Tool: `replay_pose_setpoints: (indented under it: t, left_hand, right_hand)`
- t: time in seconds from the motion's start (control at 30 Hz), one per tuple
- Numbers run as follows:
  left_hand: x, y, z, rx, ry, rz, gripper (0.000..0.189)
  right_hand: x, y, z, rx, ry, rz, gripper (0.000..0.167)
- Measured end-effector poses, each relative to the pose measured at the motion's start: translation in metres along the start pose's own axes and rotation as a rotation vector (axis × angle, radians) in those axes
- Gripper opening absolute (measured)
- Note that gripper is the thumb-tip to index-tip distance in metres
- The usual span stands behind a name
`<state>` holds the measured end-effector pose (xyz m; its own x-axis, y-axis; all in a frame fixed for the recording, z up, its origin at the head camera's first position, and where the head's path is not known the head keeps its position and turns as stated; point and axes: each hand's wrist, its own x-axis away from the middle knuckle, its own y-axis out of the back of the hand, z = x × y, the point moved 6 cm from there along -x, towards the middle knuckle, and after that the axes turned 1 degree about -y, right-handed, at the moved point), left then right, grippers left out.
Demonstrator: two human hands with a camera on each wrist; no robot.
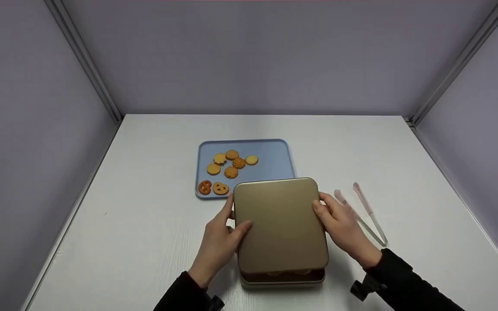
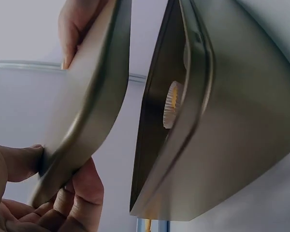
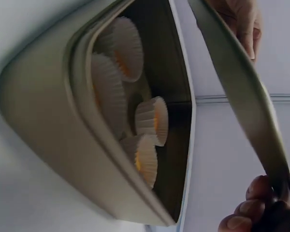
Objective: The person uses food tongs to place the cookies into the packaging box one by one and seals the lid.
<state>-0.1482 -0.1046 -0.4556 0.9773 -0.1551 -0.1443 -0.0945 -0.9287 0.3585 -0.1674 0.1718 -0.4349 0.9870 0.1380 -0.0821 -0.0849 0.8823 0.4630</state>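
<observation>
Both of my hands hold a gold-coloured metal lid (image 1: 280, 224) above a matching tin box (image 1: 282, 283). My left hand (image 1: 218, 242) grips the lid's left edge, thumb on top and fingers beneath, as the left wrist view shows. At the opposite edge, my right hand (image 1: 342, 222) pinches it between thumb and fingers. A gap separates lid and box in both wrist views. Inside the box are several white pleated paper cups (image 3: 152, 121) with yellow-orange pieces in them. From the head view, the lid hides most of the box.
Behind the box lies a blue tray (image 1: 270, 160), its near right corner covered by the lid. Several cookies (image 1: 231, 172) and pretzel-shaped ones (image 1: 221, 188) sit on its left part. A pair of tongs (image 1: 378, 226) lies spread on the white table (image 1: 145, 224), right of my right hand.
</observation>
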Motion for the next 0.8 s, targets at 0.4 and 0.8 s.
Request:
replay_pose_setpoints:
  t: [0.4,0.8]
  left_hand:
    - [-0.004,-0.012,0.007,-0.310,-0.039,0.024,0.075]
    - [-0.003,-0.016,0.015,-0.379,0.001,0.042,0.076]
  right_hand:
    - [0.009,-0.010,-0.029,0.147,-0.078,0.070,0.039]
    - [0.009,-0.017,-0.041,0.267,-0.062,0.046,0.026]
